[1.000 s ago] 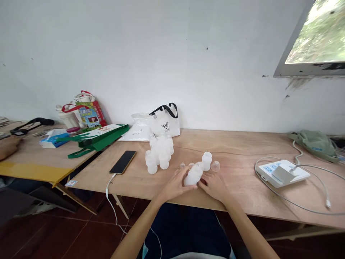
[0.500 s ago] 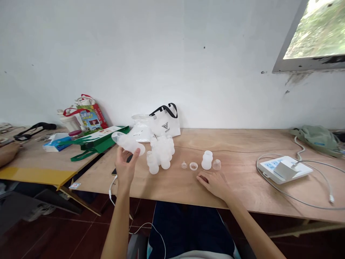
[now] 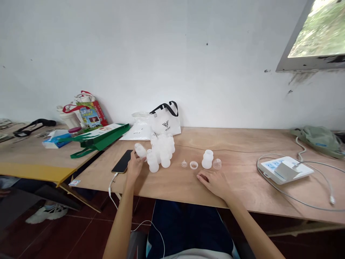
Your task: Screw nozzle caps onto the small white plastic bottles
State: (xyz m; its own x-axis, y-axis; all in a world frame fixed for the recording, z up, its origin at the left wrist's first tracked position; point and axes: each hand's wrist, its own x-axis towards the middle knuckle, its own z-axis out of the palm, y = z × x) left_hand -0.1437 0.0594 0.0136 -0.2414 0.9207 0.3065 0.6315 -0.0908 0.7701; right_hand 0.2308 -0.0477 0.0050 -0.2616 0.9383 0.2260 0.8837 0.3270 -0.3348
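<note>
My left hand (image 3: 134,166) is closed round a small frosted white baby bottle (image 3: 140,150), which leans at the left side of a cluster of similar bottles (image 3: 161,149). My right hand (image 3: 214,183) rests on the wooden table, holding nothing, its fingers loosely bent and the thumb apart. Just beyond it stands a bottle body without a top (image 3: 207,159). Beside that lies a clear domed cap (image 3: 217,164). To the left of these are a white screw ring (image 3: 193,165) and a clear nipple (image 3: 184,163).
A phone (image 3: 122,161) on a white cable lies left of my left hand. White bags (image 3: 167,122) stand against the wall. At the right is a power strip (image 3: 283,169) with looping cables and a green cloth (image 3: 318,140). A green bag (image 3: 101,140) bridges toward the left table.
My left hand has lowered the bottle and moved it right, from in the air down beside the cluster. The phone now shows fully. My right hand has stayed in place.
</note>
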